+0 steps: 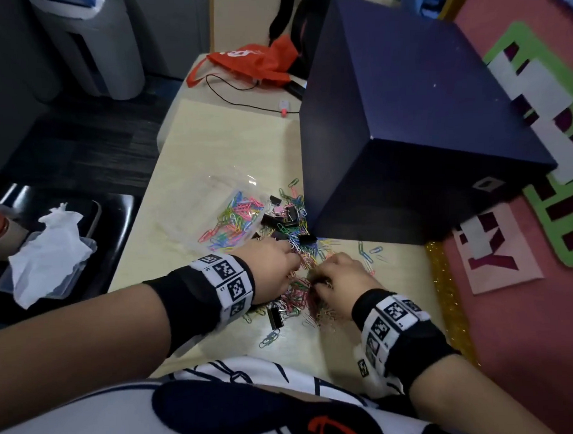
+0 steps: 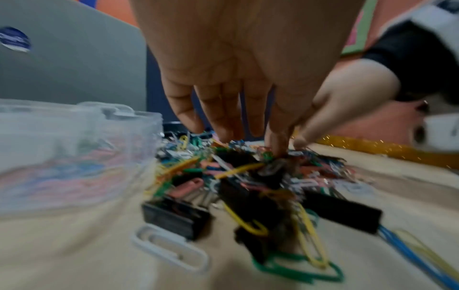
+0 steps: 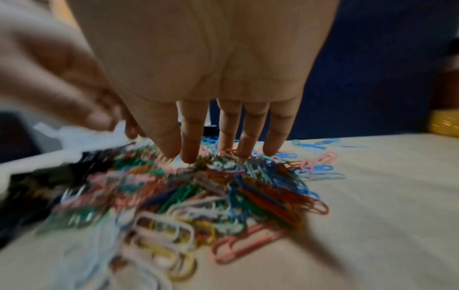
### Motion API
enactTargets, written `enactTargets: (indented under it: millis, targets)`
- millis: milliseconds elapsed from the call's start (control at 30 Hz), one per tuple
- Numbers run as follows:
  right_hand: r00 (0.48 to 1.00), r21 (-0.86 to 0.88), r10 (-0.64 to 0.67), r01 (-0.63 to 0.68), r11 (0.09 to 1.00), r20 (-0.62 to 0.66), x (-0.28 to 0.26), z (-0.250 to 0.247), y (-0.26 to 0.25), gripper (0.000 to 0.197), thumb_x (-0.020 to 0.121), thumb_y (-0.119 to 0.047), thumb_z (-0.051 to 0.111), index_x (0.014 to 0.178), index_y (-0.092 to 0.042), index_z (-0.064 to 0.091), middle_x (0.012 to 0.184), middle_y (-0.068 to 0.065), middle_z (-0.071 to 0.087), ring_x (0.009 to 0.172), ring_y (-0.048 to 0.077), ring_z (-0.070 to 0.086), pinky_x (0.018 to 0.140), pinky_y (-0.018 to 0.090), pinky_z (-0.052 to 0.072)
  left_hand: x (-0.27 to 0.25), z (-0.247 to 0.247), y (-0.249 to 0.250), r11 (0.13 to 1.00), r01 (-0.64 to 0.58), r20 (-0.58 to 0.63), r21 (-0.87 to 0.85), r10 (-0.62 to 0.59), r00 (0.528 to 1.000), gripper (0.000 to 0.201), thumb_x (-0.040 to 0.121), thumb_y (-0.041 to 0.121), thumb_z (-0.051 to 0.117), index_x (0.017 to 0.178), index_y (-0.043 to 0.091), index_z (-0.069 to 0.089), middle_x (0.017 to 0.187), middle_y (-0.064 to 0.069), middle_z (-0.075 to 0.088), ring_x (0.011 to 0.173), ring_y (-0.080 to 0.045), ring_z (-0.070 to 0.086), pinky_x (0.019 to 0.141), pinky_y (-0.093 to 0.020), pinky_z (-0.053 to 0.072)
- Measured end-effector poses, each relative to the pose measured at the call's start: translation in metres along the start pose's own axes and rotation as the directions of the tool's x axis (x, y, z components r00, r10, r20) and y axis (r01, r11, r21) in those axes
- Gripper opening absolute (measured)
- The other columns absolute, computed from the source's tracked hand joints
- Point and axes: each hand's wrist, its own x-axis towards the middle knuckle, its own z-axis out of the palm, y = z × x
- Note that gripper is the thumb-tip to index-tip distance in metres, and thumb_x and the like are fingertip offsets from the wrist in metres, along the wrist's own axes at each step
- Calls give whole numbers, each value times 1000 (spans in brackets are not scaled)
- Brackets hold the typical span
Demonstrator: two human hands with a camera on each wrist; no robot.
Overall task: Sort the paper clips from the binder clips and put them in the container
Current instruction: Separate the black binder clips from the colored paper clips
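Both hands work at the middle of a mixed heap on the pale wooden table (image 1: 211,144). The left hand (image 1: 274,269) reaches down with fingers nearly straight, its fingertips (image 2: 278,145) dipped into the tangle, apparently pinching a few clips, though blur hides the hold. The right hand (image 1: 342,273), at three o'clock of the left, spreads straight fingers (image 3: 191,155) on the coloured plastic-coated wire paper clips (image 3: 223,188), holding nothing, probably raking them free. The black metal binder clips (image 1: 283,221) lie mostly at twelve o'clock of the hands. The clear plastic container (image 1: 236,212) sits at eleven o'clock, near, likely for short drops, already holding coloured clips.
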Motion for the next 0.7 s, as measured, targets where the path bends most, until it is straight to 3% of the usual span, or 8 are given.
enactTargets:
  millis: [100,167,233,300,367,500,600,700]
  targets:
    - [972,176,204,-181,968,-117,7,-15,17,20,92,-26,49,105,-31,63,120,2,48,105,21,54,95,30,45,6,10,13,999,43,43,-2,-43,998,55,85,40,54,135,21,41,128,-5,47,115,-29,48,91,-46,47]
    - [923,182,356,-329,927,-146,11,-21,32,27,96,-26,43,119,-25,56,130,7,44,114,27,51,95,33,43,12,12,19,994,112,62,-4,-112,992,66,83,47,58,139,21,35,131,-6,46,117,-30,46,92,-46,46]
    - [892,164,442,-423,891,-99,13,-22,45,44,97,-27,42,140,-18,38,145,9,35,130,30,40,105,36,36,18,13,23,990,144,78,-2,-144,987,74,79,52,62,140,22,31,133,-6,44,118,-30,44,92,-46,46]
    - [916,145,400,-393,908,-18,14,-18,50,55,98,-22,41,149,-13,24,155,8,23,141,26,26,114,32,24,22,16,26,990,139,90,17,-140,986,82,74,55,65,141,26,28,135,-4,42,118,-30,42,91,-47,44]
    - [964,110,266,-264,958,2,12,-9,46,54,97,-21,44,148,-14,28,157,6,22,143,23,23,117,30,19,24,18,31,990,131,103,55,-136,985,86,70,56,70,140,30,29,133,-3,42,117,-31,42,91,-48,43]
    - [999,102,36,-39,994,31,3,-1,25,55,89,-34,57,141,-27,41,146,1,37,134,22,36,112,30,29,28,14,41,985,157,96,76,-164,982,67,74,39,72,132,28,41,123,-3,45,111,-32,46,91,-49,41]
    - [991,45,128,-129,991,34,-2,-8,19,75,74,-47,72,138,-29,36,135,3,36,125,26,40,102,34,38,31,10,42,985,157,72,68,-162,984,43,84,24,61,125,23,46,119,-4,51,108,-30,51,90,-44,39]
    - [952,-69,277,-270,960,126,-9,-7,18,102,59,-54,81,139,-34,21,129,6,27,116,31,45,95,37,46,31,7,40,992,108,60,68,-112,992,32,87,14,54,118,19,50,110,-6,55,99,-29,57,77,-39,41]
